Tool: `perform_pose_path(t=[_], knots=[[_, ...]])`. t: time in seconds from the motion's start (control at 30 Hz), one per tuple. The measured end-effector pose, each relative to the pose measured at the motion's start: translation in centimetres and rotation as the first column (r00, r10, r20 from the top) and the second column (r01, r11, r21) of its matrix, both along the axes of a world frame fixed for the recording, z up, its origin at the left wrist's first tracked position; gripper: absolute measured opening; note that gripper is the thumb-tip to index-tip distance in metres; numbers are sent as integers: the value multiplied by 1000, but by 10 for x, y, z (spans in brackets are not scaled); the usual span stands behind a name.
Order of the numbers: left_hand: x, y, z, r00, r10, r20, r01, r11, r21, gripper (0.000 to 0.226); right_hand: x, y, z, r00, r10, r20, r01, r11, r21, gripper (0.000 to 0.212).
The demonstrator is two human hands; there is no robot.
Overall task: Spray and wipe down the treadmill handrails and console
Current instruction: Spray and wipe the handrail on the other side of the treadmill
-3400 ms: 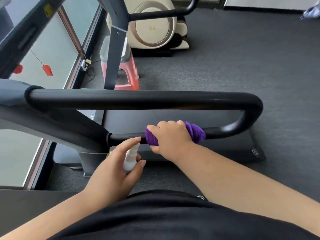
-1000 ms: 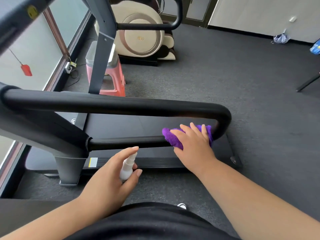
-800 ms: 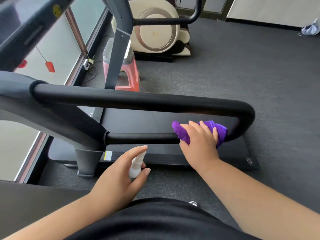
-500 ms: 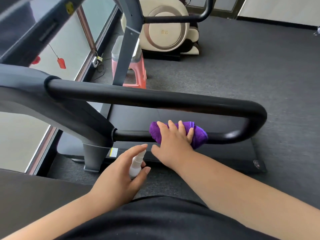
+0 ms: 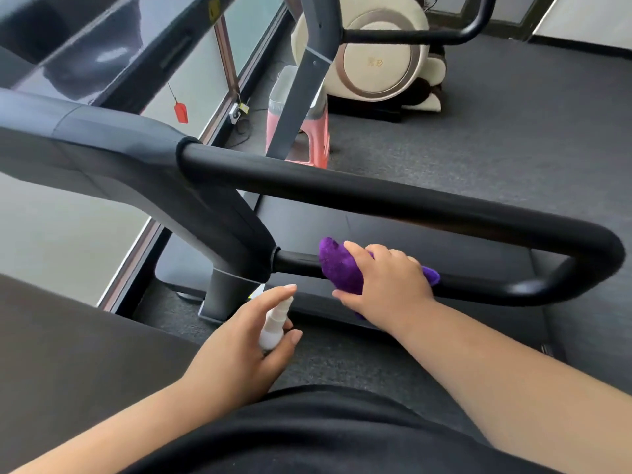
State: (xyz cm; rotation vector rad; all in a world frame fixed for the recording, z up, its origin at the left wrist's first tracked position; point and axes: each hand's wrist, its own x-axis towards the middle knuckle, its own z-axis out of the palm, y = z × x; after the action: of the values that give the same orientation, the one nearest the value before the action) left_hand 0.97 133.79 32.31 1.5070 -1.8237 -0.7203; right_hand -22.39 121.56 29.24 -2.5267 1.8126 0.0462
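The black treadmill handrail (image 5: 393,196) loops from the grey upright on the left, bends at the far right and returns as a thinner lower bar (image 5: 496,285). My right hand (image 5: 386,285) presses a purple cloth (image 5: 338,265) around that lower bar, close to where the bar meets the upright. My left hand (image 5: 246,350) hovers below and to the left, holding a small white spray bottle (image 5: 275,321) upright, index finger over its nozzle. The glossy console (image 5: 102,39) fills the top left, partly out of frame.
The treadmill belt deck (image 5: 376,227) lies beneath the rails on dark carpet. A pink stool (image 5: 318,138) with a grey bin stands behind the far upright (image 5: 301,80). A cream massage chair (image 5: 379,56) sits further back. A window wall with a red tag (image 5: 181,112) runs along the left.
My right hand has slid the cloth left along the lower bar, from the right bend toward the upright. The left hand keeps the bottle in the same pose. The view has shifted right.
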Motion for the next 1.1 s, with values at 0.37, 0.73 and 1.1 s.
perform_pose_path(t=[0.37, 0.73, 1.1], knots=[[33, 8, -8, 997, 81, 11, -81, 997, -5, 61, 91, -18, -12, 983, 182, 23, -182, 983, 1, 76], [-6, -21, 0, 992, -125, -5, 125, 992, -31, 70, 21, 17, -9, 933, 353, 63, -355, 934, 26, 80], [-44, -24, -4, 979, -204, -24, 204, 979, 3, 78, -70, 60, -11, 927, 364, 85, -358, 930, -81, 90]])
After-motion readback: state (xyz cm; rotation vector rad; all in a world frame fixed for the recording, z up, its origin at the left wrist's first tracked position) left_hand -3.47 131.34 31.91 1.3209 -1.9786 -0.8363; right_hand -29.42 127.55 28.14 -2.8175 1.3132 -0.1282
